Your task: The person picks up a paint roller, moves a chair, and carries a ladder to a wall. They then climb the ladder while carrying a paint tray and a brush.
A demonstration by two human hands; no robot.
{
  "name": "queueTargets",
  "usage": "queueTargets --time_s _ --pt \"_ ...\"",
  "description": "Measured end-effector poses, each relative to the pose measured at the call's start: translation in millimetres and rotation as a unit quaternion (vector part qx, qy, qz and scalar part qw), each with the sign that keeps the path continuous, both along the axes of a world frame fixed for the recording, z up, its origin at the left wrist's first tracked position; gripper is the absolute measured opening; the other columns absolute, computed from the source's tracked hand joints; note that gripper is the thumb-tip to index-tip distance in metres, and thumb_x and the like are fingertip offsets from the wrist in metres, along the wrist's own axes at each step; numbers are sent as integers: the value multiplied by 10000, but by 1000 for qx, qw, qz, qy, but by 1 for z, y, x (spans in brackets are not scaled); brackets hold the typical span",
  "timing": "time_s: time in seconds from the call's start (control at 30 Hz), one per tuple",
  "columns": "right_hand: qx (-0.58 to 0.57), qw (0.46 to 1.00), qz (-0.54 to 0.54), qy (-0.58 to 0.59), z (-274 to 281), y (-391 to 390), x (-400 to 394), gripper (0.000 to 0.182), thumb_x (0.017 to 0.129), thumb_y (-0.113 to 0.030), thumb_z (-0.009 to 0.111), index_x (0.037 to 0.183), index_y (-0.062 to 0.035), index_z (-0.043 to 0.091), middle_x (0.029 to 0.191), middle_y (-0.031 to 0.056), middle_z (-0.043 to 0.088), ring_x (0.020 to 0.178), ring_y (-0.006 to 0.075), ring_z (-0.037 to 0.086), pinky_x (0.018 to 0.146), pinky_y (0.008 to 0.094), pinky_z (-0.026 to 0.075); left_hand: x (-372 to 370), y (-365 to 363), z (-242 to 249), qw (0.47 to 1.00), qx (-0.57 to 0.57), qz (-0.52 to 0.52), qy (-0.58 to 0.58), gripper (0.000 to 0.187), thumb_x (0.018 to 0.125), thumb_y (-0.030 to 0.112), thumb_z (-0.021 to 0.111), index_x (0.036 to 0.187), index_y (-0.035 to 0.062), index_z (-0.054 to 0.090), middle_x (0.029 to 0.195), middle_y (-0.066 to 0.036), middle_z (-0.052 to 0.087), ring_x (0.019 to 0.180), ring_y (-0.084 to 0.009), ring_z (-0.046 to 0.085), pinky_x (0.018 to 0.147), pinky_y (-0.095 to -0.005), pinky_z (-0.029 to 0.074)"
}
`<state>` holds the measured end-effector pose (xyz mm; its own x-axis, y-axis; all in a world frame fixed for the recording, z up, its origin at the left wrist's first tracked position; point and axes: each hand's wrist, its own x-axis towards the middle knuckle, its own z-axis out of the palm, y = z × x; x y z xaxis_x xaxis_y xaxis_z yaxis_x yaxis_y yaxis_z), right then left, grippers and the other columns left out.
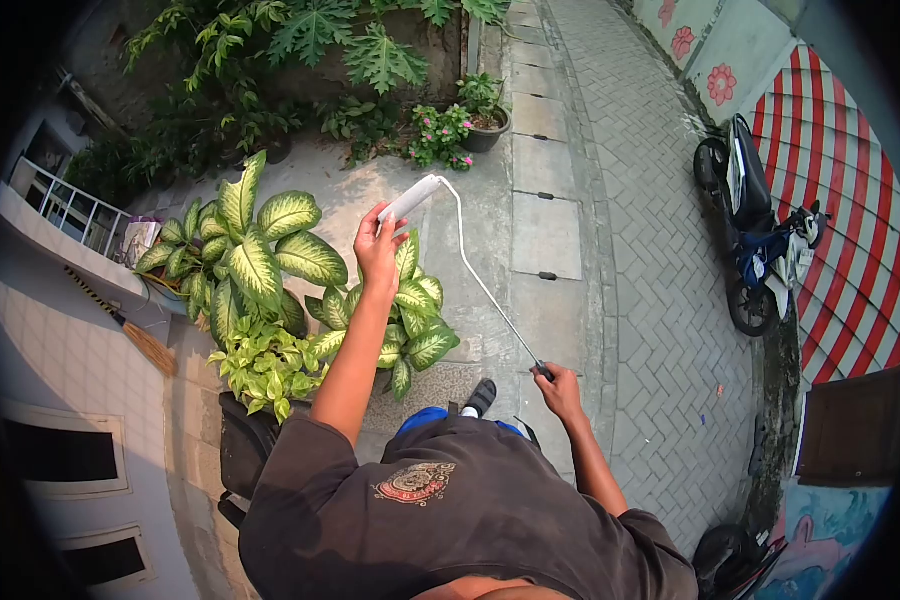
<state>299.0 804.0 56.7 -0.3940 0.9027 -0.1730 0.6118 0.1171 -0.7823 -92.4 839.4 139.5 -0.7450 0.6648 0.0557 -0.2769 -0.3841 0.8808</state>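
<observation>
A paint roller with a pale grey-white sleeve (411,198) and a long bent white wire frame (475,268) is held up in front of me. My left hand (377,250) has its fingers around the lower end of the sleeve. Lower and to the right, my right hand (560,388) is closed on the dark handle (543,371) at the other end of the wire. Leafy green and cream plants (410,315) stand just below and beside my left hand.
Large variegated plants (255,250) stand at left, near a broom (148,345) against the wall. A potted plant (485,130) is ahead beside concrete drain covers (546,235). A motorbike (755,220) is parked at right on the paving (660,250), by a red-and-white striped surface (830,200).
</observation>
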Motion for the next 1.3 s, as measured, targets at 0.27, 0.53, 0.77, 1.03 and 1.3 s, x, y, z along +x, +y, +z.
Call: queueTargets --time_s 0.27,0.53,0.77,1.03,1.3 --pt "-4 999 11 36 -21 51 20 245 828 -231 636 897 -8 709 564 61 542 527 107 448 505 316 362 5 30 -2 998 -50 40 -12 274 957 292 602 1069 43 627 916 -27 620 743 -104 589 617 -242 475" --pt "17 1000 -25 5 10 74 29 225 804 -241 642 820 -18 670 622 180 562 529 273 526 540 384 409 15 69 2 999 -37 -19 2 279 949 291 613 1085 47 625 970 -40 636 797 -111 608 628 -257 490" --pt "59 995 -62 -58 20 87 29 197 770 -218 643 854 -44 682 766 175 643 685 349 621 609 417 467 13 112 33 940 -48 -53 332 389 844 222 741 1144 7 618 1122 -96 650 937 -187 643 731 -289 515" --pt "102 991 -70 -54 24 130 0 174 740 -174 655 864 -54 678 809 153 656 742 360 629 642 429 481 -8 149 51 882 -119 0 456 314 800 168 766 1053 18 655 824 -112 707 736 -194 675 682 -311 509" --pt "168 982 -44 -67 21 190 -58 265 818 -284 673 792 -27 616 707 145 572 649 342 552 577 417 407 -70 180 43 892 -126 -2 434 313 844 183 733 1091 18 636 894 -101 700 784 -147 651 699 -287 501"
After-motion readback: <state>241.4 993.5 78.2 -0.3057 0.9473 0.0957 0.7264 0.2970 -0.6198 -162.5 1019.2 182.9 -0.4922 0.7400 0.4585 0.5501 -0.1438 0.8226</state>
